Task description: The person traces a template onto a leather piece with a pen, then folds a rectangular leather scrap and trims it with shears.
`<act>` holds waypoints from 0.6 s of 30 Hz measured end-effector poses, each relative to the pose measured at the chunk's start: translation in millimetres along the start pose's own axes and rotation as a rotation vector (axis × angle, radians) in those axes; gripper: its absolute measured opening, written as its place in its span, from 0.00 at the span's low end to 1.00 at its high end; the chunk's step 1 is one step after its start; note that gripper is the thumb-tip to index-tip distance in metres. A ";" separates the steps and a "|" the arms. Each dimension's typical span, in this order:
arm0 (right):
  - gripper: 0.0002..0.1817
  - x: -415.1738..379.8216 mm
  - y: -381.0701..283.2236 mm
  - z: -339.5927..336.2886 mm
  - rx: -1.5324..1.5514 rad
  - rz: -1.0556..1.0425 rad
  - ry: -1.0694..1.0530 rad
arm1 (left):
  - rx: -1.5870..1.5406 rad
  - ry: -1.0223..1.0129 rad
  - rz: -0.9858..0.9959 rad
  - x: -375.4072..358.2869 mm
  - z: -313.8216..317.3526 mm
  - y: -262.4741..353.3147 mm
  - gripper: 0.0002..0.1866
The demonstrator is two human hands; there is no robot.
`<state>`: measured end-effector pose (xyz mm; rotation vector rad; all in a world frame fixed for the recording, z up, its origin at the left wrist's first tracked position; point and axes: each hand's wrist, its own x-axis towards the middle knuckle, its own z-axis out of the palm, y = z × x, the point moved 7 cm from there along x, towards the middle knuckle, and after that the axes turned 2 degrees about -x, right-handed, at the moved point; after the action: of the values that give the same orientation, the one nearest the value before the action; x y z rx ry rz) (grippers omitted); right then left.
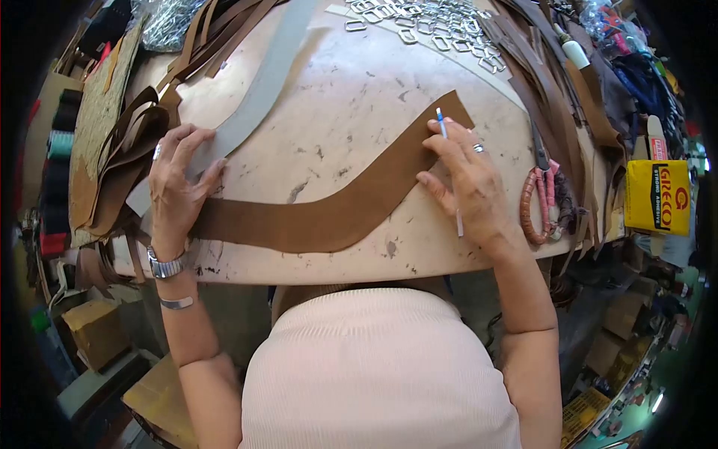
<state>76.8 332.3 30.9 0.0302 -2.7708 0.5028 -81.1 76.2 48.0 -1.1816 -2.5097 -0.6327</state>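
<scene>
A curved brown strip (321,224) lies flat on the worktable (359,97). Over its left end is my left hand (182,179), which has its thumb and fingers apart and touches the lower part of a long pale grey strip (262,97). My right hand (467,176) is beside the strip's upper right end, fingertips at its edge. A thin white and blue pen (441,123) sits between the right fingers, its lower end showing below the palm. What lies beneath the left palm is hidden.
Metal buckles (441,26) lie at the back. Brown strips (138,142) are heaped at the left, with more along the right. Scissors with wrapped handles (542,194) rest right of my right hand. A yellow adhesive box (658,197) is at the far right edge.
</scene>
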 end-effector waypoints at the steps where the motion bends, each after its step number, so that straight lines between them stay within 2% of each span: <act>1: 0.17 0.2 1.2 -0.8 0.014 0.007 0.011 | -0.009 -0.015 0.000 1.2 -3.4 3.3 0.20; 6: 0.14 -7.0 24.0 -1.2 0.328 0.251 0.063 | -0.046 -0.012 0.066 -5.0 -30.5 30.2 0.23; 9: 0.12 -12.3 41.5 -2.9 0.650 0.372 0.231 | -0.300 -0.114 -0.011 -24.0 -24.4 47.7 0.23; 13: 0.11 -13.9 52.8 -6.7 0.887 0.422 0.414 | -0.345 -0.266 0.064 -36.3 2.5 73.0 0.23; 17: 0.12 -13.6 54.0 -5.4 0.733 0.427 0.338 | -0.317 -0.270 0.126 -42.8 14.6 81.7 0.23; 18: 0.12 -12.2 52.4 -5.1 0.707 0.442 0.265 | -0.322 -0.269 0.130 -43.1 14.5 81.6 0.23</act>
<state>85.8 382.8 13.8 -0.4547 -2.2034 1.4523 8.3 101.6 38.1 -1.6271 -2.5828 -0.9246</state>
